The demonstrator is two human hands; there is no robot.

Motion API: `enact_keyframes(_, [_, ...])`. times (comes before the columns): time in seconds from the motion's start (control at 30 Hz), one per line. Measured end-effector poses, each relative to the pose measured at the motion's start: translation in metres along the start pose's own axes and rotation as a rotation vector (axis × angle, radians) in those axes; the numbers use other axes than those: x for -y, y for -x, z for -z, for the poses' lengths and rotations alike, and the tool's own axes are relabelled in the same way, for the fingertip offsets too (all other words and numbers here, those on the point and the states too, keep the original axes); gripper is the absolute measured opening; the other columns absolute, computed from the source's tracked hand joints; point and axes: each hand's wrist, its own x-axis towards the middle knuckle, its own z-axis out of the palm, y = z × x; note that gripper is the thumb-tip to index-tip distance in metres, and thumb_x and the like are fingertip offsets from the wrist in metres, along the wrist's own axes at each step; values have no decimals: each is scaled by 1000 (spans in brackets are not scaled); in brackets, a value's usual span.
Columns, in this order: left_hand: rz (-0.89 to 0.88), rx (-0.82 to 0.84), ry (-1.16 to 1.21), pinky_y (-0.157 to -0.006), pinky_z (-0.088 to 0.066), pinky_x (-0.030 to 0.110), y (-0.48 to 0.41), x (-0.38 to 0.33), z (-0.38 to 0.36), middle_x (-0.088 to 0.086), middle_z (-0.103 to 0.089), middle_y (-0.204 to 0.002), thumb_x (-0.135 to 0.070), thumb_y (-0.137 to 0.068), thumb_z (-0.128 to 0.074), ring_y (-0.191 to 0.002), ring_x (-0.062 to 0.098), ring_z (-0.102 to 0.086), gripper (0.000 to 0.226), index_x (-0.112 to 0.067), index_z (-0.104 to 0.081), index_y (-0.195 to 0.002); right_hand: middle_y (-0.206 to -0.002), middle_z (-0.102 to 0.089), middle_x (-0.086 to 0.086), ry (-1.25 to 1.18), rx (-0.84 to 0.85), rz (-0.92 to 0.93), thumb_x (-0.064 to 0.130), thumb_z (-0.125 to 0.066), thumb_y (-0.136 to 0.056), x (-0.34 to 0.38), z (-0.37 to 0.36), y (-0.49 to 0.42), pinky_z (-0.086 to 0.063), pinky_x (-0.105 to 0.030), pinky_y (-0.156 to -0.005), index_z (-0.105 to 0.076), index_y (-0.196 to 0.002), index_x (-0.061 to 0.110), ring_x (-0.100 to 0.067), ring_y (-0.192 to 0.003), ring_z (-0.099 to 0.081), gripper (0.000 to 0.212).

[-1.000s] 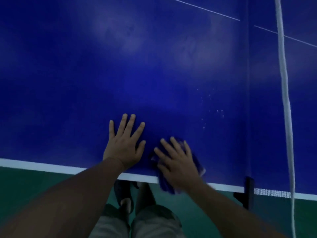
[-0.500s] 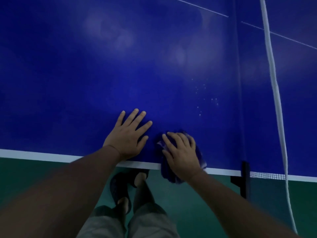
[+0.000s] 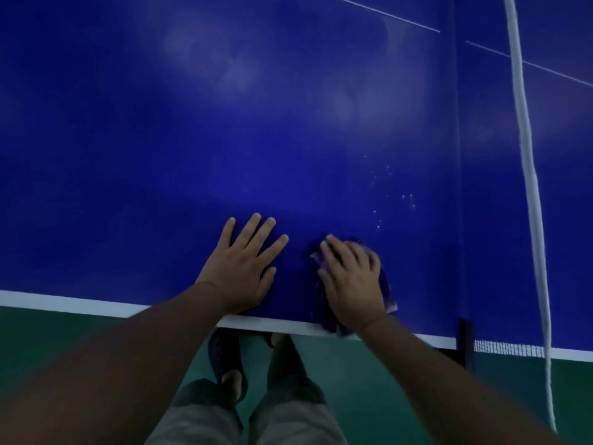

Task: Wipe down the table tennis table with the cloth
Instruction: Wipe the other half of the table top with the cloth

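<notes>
The step in hand looks like wiping the near strip of the blue counter (image 3: 160, 171), close to the net end.

Along the left of the frame, the white edge line (image 3: 64, 301) runs above the green floor (image 3: 64, 342). Pale hazy smudges (image 3: 231, 65) show in the upper left and upper middle; whether they are grime or reflected light is hard to say.

In the lower middle, the left hand (image 3: 242, 268) lies flat on the counter just inside the edge. Its fingers (image 3: 253, 226) are released, spread and grasping nothing, seemingly as a brace.

Just right of it, not touching, the right hand (image 3: 351, 284) covers a bunched dark blue cloth (image 3: 319, 300), which hangs a little over the white edge. These fingers (image 3: 333, 248) are bent over the wad, grasping it and pressing it down. They are blurred, so the exact grip is unclear.

Up and to the right of the cloth is a scatter of small pale specks (image 3: 388, 194), probably droplets or dust. The next move likely calls for pushing the cloth up and right through them with steady pressure, stopping short of the net post (image 3: 464, 338) and the net (image 3: 500, 348) at the right.

Most of the cloth is hidden under the hand and blends with the counter. The far and left parts of the counter are cut off, so how much is done cannot be judged. Below the edge, the dim shoes (image 3: 224, 354) are partly hidden.
</notes>
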Motion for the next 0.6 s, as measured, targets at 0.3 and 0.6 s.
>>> enact_keyframes(0.3, [140,-51,109,-118,-22,59,-65,-7,23,12,-37,-157,-46,-94,-33,-147,34,-28,61,-23,-46,-148,-145,-46,-14,-62,-136,-345,43,-37,-103,-28,2,-77,-30,-58,-110,-50,-148,19,-37,-132,-40,52])
enact_keyframes(0.6, [286,-109,123,-121,-12,57,-183,7,44,10,-28,-160,-45,-98,-37,-149,31,-17,58,-24,-37,-152,-143,-45,-14,-106,-145,-383,39,-42,-104,-94,19,-198,-24,-56,-113,-50,-148,20,-34,-134,-37,49])
